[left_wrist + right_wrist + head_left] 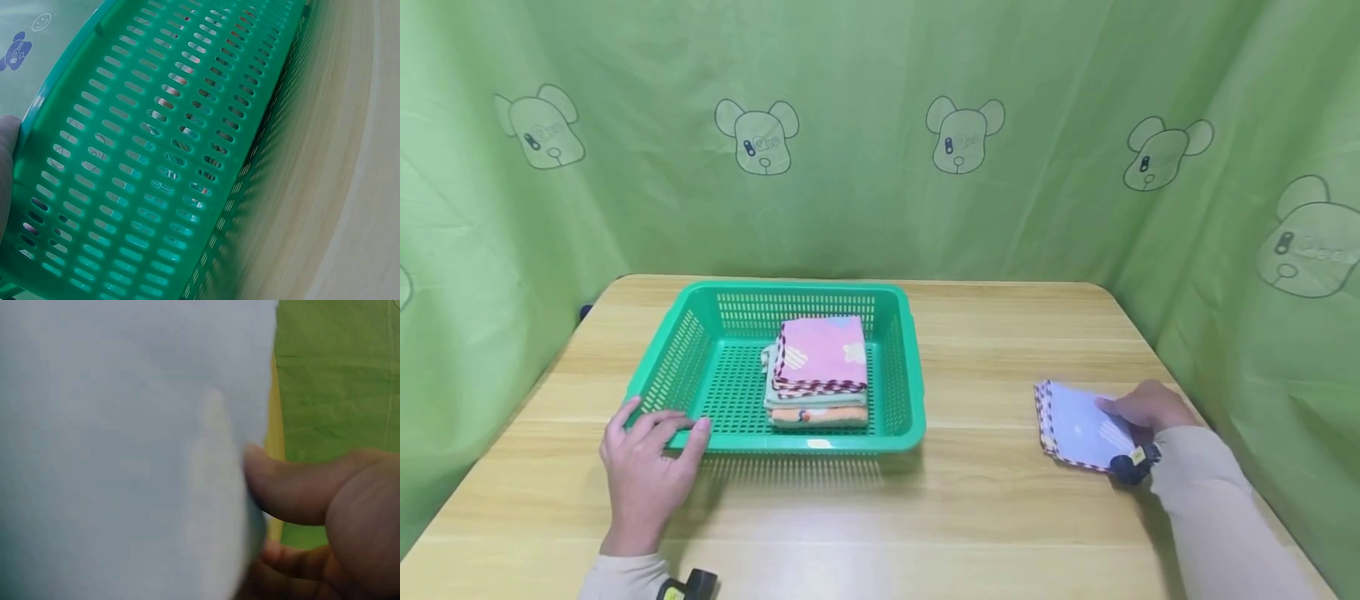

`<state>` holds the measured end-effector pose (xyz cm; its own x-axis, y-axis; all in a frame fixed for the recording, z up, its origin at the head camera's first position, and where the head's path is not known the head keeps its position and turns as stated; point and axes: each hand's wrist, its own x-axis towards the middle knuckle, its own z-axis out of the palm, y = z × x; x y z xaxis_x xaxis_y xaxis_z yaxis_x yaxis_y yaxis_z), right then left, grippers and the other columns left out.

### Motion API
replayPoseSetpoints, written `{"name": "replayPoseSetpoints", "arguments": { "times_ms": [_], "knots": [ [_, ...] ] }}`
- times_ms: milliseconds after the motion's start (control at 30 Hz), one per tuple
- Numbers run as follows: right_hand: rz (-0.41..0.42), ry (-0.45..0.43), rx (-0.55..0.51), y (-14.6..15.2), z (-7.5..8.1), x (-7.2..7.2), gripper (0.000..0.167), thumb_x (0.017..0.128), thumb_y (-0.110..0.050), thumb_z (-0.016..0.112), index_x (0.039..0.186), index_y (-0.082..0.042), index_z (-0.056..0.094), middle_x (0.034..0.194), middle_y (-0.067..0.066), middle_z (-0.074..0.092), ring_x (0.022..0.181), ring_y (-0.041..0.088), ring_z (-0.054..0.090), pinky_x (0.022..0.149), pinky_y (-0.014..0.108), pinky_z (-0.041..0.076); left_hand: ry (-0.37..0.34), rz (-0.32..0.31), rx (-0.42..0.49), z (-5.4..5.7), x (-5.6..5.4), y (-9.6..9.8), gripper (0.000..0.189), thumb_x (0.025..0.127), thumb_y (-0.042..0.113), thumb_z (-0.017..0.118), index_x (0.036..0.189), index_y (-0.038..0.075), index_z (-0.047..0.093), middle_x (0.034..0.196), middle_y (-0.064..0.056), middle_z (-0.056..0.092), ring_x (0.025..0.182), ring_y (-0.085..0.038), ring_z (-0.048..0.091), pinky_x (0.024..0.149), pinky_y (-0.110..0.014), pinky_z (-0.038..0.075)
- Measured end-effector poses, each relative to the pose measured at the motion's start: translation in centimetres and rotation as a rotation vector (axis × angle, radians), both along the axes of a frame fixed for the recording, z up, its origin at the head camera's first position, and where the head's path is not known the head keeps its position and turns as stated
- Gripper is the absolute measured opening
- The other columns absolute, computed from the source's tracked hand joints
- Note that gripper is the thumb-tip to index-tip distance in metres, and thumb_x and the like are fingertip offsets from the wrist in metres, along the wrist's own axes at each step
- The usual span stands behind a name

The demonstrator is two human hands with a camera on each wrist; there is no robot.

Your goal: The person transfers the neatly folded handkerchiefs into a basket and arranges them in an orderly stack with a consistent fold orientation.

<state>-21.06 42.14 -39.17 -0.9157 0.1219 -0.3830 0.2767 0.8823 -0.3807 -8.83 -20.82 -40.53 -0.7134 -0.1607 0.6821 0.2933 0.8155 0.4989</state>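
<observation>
On the right of the table, my right hand (pixel 1150 406) pinches the right edge of a folded light-blue towel (pixel 1084 425) with a checked border. In the right wrist view the thumb (pixel 294 487) lies on top of the cloth and the other fingers are beneath it. My left hand (pixel 651 462) rests on the near left corner of a green plastic basket (pixel 913 400), its fingers over the rim. Inside the basket, on its right side, sits a stack of folded towels: a pink towel (pixel 823 354) on top, a pale green towel (pixel 812 401) under it, an orange towel (pixel 820 417) at the bottom.
The wooden table (pixel 880 525) carries the basket left of centre and the blue towel at the right. A green curtain (pixel 865 217) printed with bear heads hangs round the back and both sides, close to the table's edges.
</observation>
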Motion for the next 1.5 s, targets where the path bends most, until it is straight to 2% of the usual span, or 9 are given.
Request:
{"name": "replayPoseSetpoints", "arguments": {
  "times_ms": [133, 233, 333, 433, 533, 600, 900, 1200, 1500],
  "knots": [
    [-0.139, 0.084, -0.027, -0.2, -0.7, 0.0, 0.067, 0.088, -0.047, 0.063, 0.096, 0.019, 0.056, 0.085, 0.028, 0.059, 0.078, 0.038, 0.056, 0.063, 0.040, 0.046, 0.004, -0.003, -0.002, 0.1, -0.1, 0.1, 0.033, 0.081, 0.033, 0.064, 0.076, 0.001, 0.071, 0.088, -0.019, 0.070, 0.123, -0.047, 0.042, 0.097, -0.068, 0.022],
    [-0.239, 0.135, -0.141, -0.2, -1.5, 0.1, 0.057, 0.089, -0.044, 0.063, 0.093, 0.012, 0.058, 0.081, 0.020, 0.058, 0.075, 0.032, 0.055, 0.061, 0.036, 0.045, 0.008, -0.003, -0.003, 0.1, -0.1, 0.1, 0.034, 0.081, 0.034, 0.064, 0.075, 0.001, 0.071, 0.088, -0.020, 0.070, 0.122, -0.047, 0.043, 0.097, -0.068, 0.022],
    [-0.296, 0.119, -0.448, 0.1, -2.1, -0.1, 0.033, 0.091, -0.032, 0.065, 0.085, 0.001, 0.064, 0.077, 0.006, 0.062, 0.071, 0.020, 0.059, 0.063, 0.032, 0.051, 0.008, -0.004, -0.004, 0.1, -0.1, 0.2, 0.034, 0.081, 0.034, 0.064, 0.075, 0.001, 0.071, 0.088, -0.020, 0.070, 0.122, -0.047, 0.043, 0.097, -0.068, 0.022],
    [-0.283, 0.020, -0.758, 0.4, -2.3, -0.4, 0.016, 0.092, -0.018, 0.066, 0.082, -0.006, 0.069, 0.079, 0.000, 0.067, 0.073, 0.013, 0.065, 0.069, 0.029, 0.055, 0.002, -0.006, -0.003, 0.1, 0.0, 0.1, 0.034, 0.081, 0.034, 0.064, 0.076, 0.001, 0.071, 0.088, -0.020, 0.070, 0.122, -0.047, 0.043, 0.097, -0.068, 0.022],
    [-0.237, -0.086, -0.903, 0.4, -2.2, -0.6, 0.010, 0.092, -0.012, 0.064, 0.086, -0.008, 0.071, 0.086, 0.002, 0.069, 0.081, 0.015, 0.066, 0.077, 0.031, 0.055, -0.001, -0.005, 0.001, 0.2, 0.0, 0.1, 0.034, 0.080, 0.034, 0.064, 0.076, 0.001, 0.071, 0.088, -0.020, 0.070, 0.122, -0.047, 0.043, 0.098, -0.068, 0.021],
    [-0.213, -0.117, -0.920, 0.2, -2.0, -0.7, 0.010, 0.094, -0.013, 0.062, 0.091, -0.006, 0.068, 0.089, 0.002, 0.069, 0.084, 0.017, 0.065, 0.078, 0.033, 0.054, 0.000, -0.003, 0.002, 0.2, 0.0, 0.0, 0.034, 0.080, 0.033, 0.064, 0.076, 0.001, 0.071, 0.088, -0.020, 0.069, 0.122, -0.047, 0.043, 0.099, -0.068, 0.021],
    [-0.170, -0.071, -0.991, -1.7, -1.8, -1.0, 0.027, 0.103, -0.018, 0.043, 0.118, 0.003, 0.032, 0.092, 0.002, 0.060, 0.082, 0.015, 0.063, 0.075, 0.035, 0.055, 0.000, -0.004, 0.001, 0.1, -0.1, 0.1, 0.034, 0.081, 0.033, 0.064, 0.075, 0.000, 0.071, 0.088, -0.020, 0.070, 0.122, -0.047, 0.043, 0.098, -0.068, 0.022],
    [-0.174, -0.029, -1.023, -3.5, -0.4, -1.2, 0.041, 0.097, -0.010, 0.056, 0.126, 0.002, 0.030, 0.091, 0.001, 0.062, 0.079, 0.015, 0.065, 0.073, 0.034, 0.056, -0.019, 0.002, 0.007, 0.0, 0.2, 0.0, 0.033, 0.080, 0.033, 0.065, 0.077, 0.001, 0.071, 0.090, -0.020, 0.070, 0.124, -0.046, 0.041, 0.098, -0.068, 0.021],
    [-0.175, 0.030, -1.055, -4.9, 1.1, -1.4, 0.035, 0.096, -0.011, 0.058, 0.120, -0.008, 0.033, 0.089, 0.001, 0.061, 0.073, 0.014, 0.064, 0.066, 0.031, 0.056, -0.002, -0.001, 0.000, 0.0, 0.0, 0.0, 0.033, 0.080, 0.033, 0.065, 0.076, 0.001, 0.071, 0.088, -0.020, 0.070, 0.122, -0.046, 0.043, 0.098, -0.068, 0.022]
  ]
}}
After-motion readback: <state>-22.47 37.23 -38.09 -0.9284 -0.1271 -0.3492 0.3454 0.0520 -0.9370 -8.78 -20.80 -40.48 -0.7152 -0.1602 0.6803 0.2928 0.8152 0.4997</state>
